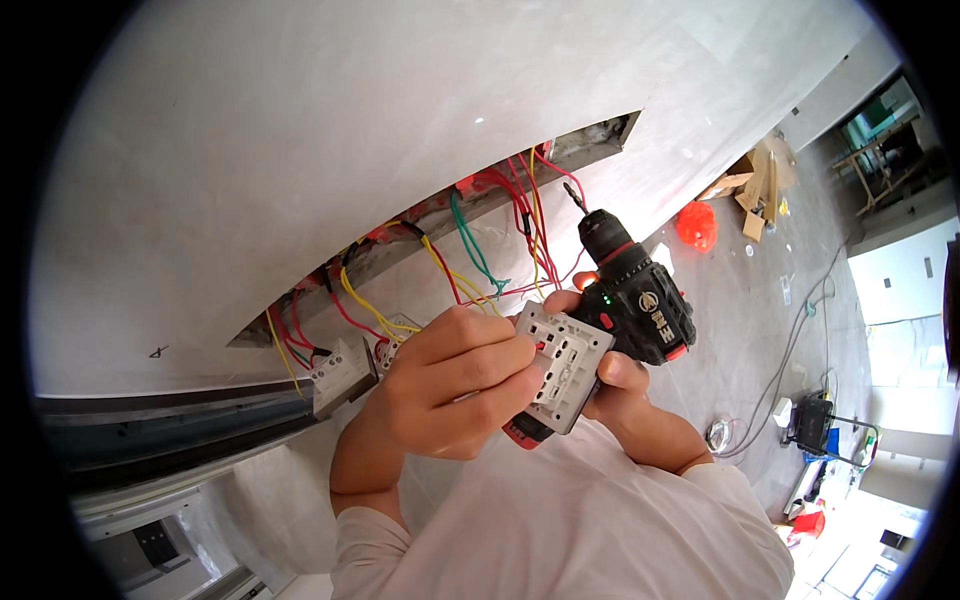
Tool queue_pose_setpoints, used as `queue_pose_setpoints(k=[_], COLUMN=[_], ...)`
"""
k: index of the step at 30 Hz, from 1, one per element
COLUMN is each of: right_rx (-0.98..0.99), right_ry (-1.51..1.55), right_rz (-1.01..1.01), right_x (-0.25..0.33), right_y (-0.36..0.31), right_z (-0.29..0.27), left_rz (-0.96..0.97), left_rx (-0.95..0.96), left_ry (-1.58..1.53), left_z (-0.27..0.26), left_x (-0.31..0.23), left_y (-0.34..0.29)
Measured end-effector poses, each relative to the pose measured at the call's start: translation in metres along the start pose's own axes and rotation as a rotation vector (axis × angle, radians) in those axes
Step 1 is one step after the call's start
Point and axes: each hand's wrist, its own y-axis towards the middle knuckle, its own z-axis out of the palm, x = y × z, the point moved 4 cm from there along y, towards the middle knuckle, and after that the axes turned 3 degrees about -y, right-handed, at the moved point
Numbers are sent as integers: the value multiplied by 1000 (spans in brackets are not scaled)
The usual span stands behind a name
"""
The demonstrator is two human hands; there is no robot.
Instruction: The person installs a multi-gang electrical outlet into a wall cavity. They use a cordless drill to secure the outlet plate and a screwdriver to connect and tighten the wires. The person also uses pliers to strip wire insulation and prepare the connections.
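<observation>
My right hand (622,385) grips a black and red cordless drill (640,305), its bit pointing up toward the wall opening. That same hand holds a white wall switch or socket plate (572,365) against the drill, thumb on the plate's edge and its back with terminal holes facing up. My left hand (465,375) is closed, fingertips pressed to the plate's left side beside a small red spot. What they pinch is hidden. Thin red wires (528,225) hang from the opening and pass behind the plate. Whether any enter its terminals cannot be told.
A long slot (600,140) in the white wall holds red, yellow and green wires (470,240). Another white plate (342,378) hangs by wires at left. On the floor at right lie a red bag (697,227), cardboard (755,200), a cable (795,340) and a black work light (812,425).
</observation>
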Motion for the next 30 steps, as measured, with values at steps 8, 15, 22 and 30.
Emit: queue_pose_setpoints(k=[8,15,22,30], right_rx=[-17,115,118,-422], right_ry=[24,-34,-494,-1549], right_rz=[-29,-171,-149,37], right_x=[3,9,10,71], right_y=[3,11,-13,-128], right_z=[0,-24,-35,-45], left_rz=[-131,-678,-872,-670], left_rx=[-40,-384,-507,-528], left_ry=[-12,-203,-694,-347], left_z=[2,42,66,56], left_x=[-1,-21,12,13], left_y=[-5,-74,-96,-75])
